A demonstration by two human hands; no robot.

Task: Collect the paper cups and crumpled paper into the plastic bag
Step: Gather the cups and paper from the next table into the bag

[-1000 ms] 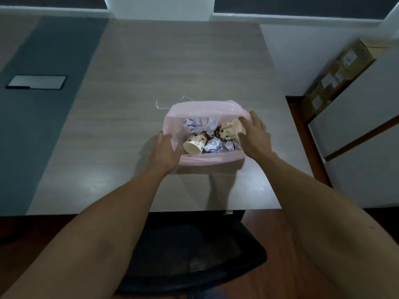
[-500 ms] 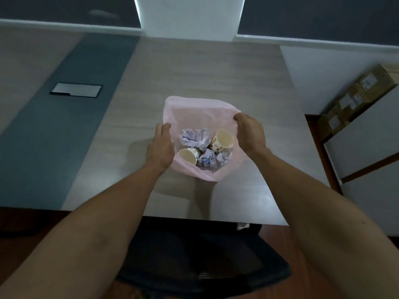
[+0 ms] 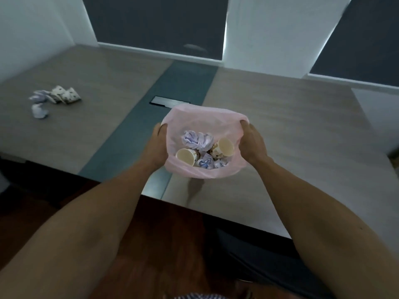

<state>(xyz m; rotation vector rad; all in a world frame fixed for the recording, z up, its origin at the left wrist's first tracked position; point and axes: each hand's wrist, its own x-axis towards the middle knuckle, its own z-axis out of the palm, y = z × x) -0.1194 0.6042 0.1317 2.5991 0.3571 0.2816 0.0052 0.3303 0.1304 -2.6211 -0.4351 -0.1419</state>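
we see the pink plastic bag (image 3: 218,169) held open just above the near edge of the surface (image 3: 291,130), its mouth stretched wide between our two hands. inside it lie two paper cups on their sides – one (image 3: 186,156) at the lower left with its pale opening facing us, the other (image 3: 224,147) at the right – and between and around them several balls of crumpled paper (image 3: 197,140), white with a bluish tint, one large wad at the back and smaller ones (image 3: 205,162) at the bottom.

the left hand (image 3: 156,145) grips the left rim of the bag, fingers curled around the plastic so that the thumb shows at the top edge. the right hand (image 3: 253,143) grips the right rim the same way, fingers folded over the plastic. both forearms reach in from the bottom of the view.

further out – well apart from the bag, at the far left of the surface – sits a small heap of more rubbish: patterned paper cups (image 3: 67,96) lying tipped over, touching a piece of crumpled paper (image 3: 41,98), with another crumpled ball (image 3: 39,110) just beside them toward us.

a dark blue-grey strip (image 3: 138,130) runs down the middle of the wood-toned surface, with a rectangular metal hatch (image 3: 166,102) set into it just behind the bag. beyond the surface are white walls and dark window panels (image 3: 159,24). below the near edge we see reddish wooden floor (image 3: 164,244) and a dark chair (image 3: 259,262).
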